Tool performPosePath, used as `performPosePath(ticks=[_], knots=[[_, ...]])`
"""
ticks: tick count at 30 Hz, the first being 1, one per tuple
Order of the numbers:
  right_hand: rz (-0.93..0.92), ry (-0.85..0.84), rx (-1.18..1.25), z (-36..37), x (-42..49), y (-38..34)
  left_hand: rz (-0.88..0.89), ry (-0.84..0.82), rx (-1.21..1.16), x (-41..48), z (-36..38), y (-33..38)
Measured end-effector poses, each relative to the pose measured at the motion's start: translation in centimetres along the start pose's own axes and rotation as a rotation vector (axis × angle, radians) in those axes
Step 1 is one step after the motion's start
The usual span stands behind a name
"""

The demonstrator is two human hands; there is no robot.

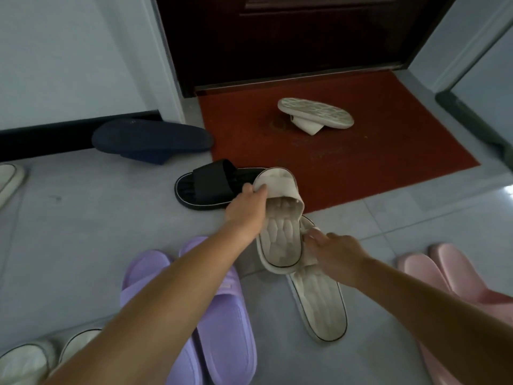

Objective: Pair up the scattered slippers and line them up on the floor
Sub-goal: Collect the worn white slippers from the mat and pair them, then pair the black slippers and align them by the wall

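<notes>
My left hand (pixel 245 207) grips the strap of a beige slipper (pixel 280 232) held above the floor, toe pointing away. My right hand (pixel 333 252) holds the strap of a second beige slipper (pixel 322 307) that lies partly under the first. A lilac pair (pixel 219 315) stands side by side at the lower left, a pink pair (pixel 433 273) at the right. A black slipper (pixel 211 187) lies upright by the mat's edge. A navy slipper (pixel 151 140) and another beige slipper (pixel 316 113) lie sole-up.
A red doormat (pixel 374 157) lies before a dark door (pixel 277 37). Pale slippers (pixel 41 354) sit at the bottom left, one more (pixel 9 179) at the left edge. A dark skirting (pixel 41 140) runs along the left wall. The floor is grey tile (pixel 83 232).
</notes>
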State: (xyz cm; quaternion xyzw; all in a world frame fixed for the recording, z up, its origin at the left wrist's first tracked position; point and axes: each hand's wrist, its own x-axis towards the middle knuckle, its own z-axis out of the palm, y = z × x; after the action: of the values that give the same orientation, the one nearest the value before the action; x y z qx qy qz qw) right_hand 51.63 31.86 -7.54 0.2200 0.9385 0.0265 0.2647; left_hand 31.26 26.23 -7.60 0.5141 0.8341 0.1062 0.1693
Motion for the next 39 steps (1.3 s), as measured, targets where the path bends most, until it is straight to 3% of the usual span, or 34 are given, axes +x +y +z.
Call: performPosePath(ticks=[6, 12, 17, 21, 26, 32, 39], knots=[[0.037, 0.005, -0.013, 1.0, -0.2, 1.4, -0.129, 0.033, -0.258, -0.7, 0.0, -0.5], [0.086, -0.078, 0.033, 3.2, -4.1, 6.3, -0.082, -0.290, -0.133, -6.2, 2.9, -0.2], [0.003, -0.124, 0.083, 3.6, -4.8, 5.4, 0.003, -0.435, -0.129, -9.5, 5.6, 3.0], [0.038, -0.182, 0.017, 3.0, -4.3, 4.6, -0.015, -0.444, -0.156, -9.8, 6.3, 4.0], [-0.041, -0.091, -0.155, 2.5, -4.4, 2.3, 0.044, -0.454, -0.324, -9.9, 6.9, 5.9], [0.004, -0.178, 0.048, 3.7, -6.2, 1.7, 0.137, -0.513, -0.408, -10.3, 8.2, 7.7], [0.057, -0.174, -0.032, 4.7, -6.8, 3.6, 0.128, -0.569, -0.459, -9.1, 7.2, 7.3]])
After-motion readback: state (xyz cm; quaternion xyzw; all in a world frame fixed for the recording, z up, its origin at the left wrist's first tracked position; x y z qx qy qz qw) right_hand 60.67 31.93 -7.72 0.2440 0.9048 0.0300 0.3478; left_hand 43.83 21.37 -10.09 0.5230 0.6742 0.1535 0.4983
